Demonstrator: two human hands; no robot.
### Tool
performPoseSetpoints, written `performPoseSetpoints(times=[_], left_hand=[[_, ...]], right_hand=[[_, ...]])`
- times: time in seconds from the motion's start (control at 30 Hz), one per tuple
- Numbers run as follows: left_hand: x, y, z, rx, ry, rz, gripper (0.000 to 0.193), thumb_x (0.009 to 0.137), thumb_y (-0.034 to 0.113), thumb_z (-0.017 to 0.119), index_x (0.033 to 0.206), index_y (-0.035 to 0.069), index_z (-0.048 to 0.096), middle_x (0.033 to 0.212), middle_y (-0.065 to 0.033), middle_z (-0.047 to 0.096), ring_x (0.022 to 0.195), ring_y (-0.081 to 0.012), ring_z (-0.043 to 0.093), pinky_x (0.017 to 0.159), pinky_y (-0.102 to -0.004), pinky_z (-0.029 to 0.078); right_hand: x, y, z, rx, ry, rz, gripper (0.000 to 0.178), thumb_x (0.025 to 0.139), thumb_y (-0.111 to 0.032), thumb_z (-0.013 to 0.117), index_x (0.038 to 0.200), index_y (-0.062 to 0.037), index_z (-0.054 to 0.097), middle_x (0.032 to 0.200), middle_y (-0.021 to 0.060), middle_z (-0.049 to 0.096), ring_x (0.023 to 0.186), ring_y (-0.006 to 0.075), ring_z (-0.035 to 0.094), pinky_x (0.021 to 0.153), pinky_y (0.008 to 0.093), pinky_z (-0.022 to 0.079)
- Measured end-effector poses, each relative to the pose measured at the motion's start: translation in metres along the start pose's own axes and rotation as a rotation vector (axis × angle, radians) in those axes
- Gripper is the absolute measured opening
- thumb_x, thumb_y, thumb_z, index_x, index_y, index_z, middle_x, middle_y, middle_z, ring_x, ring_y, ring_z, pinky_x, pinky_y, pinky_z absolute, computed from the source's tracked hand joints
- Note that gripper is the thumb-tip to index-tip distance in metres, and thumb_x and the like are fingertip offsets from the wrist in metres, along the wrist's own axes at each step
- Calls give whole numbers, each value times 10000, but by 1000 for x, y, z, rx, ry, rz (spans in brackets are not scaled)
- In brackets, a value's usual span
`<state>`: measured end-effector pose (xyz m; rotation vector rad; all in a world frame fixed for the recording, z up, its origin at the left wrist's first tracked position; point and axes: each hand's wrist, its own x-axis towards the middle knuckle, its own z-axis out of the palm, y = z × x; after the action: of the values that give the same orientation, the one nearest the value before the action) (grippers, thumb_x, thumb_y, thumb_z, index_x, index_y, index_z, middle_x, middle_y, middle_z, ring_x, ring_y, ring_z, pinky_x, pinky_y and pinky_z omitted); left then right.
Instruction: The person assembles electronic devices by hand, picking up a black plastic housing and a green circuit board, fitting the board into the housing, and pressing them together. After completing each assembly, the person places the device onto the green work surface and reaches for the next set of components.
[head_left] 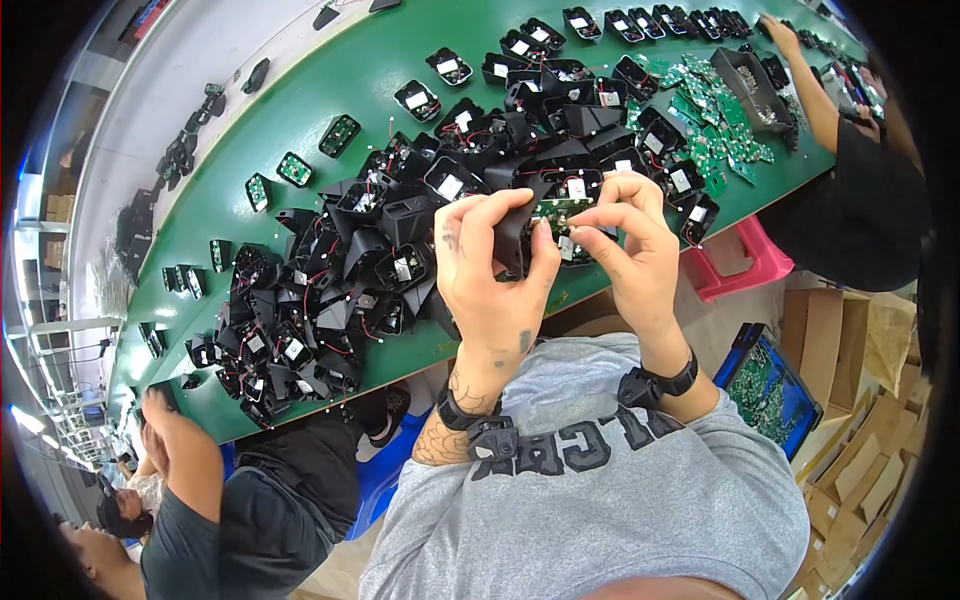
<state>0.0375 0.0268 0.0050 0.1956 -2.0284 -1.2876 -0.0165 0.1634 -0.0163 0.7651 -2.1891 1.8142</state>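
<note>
My left hand (488, 262) grips a black plastic housing (512, 238) between thumb and fingers, above the near edge of the bench. Beside the housing's open side is a small green circuit board (552, 209). The thumb and forefinger of my right hand (638, 240) are pinched at the board's right end, and the fingertips hide part of it. Whether the board sits inside the housing or only against it, I cannot tell. Behind both hands lies a large heap of similar black housings (405, 215) with red wires and white labels.
On the green bench (290, 120), bare circuit boards (715, 110) lie piled at the right, near a grey bin (750, 88). Co-workers sit on both sides. A pink stool (735, 262), a blue crate of boards (765, 390) and cardboard boxes (860, 450) stand at my right.
</note>
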Motion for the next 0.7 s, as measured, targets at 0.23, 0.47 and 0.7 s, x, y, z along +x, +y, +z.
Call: performPoseSetpoints(times=[0.23, 0.47, 0.7], left_hand=[[2, 2, -2, 139, -41, 157, 257, 789, -19, 667, 1032, -21, 583, 1000, -75, 495, 809, -126, 602, 620, -228, 573], [-3, -8, 1, -176, -24, -121, 305, 741, 43, 710, 1032, 57, 622, 985, -91, 523, 852, -175, 545, 674, -261, 469], [0, -6, -2, -121, -110, -42, 248, 836, -17, 637, 1062, -38, 536, 1024, -57, 470, 847, -132, 615, 657, -240, 598]], right_hand=[[0, 2, -1, 6, 32, -87, 140, 719, -42, 739, 852, -20, 702, 974, 62, 511, 1098, 222, 452, 974, 380, 345], [-2, 10, 8, 258, 70, -47, 160, 719, -17, 732, 876, -8, 703, 950, 70, 521, 1089, 247, 471, 979, 399, 357], [-1, 12, 9, 314, 82, -23, 168, 713, 14, 729, 879, 4, 701, 943, 69, 541, 1078, 246, 487, 970, 394, 367]])
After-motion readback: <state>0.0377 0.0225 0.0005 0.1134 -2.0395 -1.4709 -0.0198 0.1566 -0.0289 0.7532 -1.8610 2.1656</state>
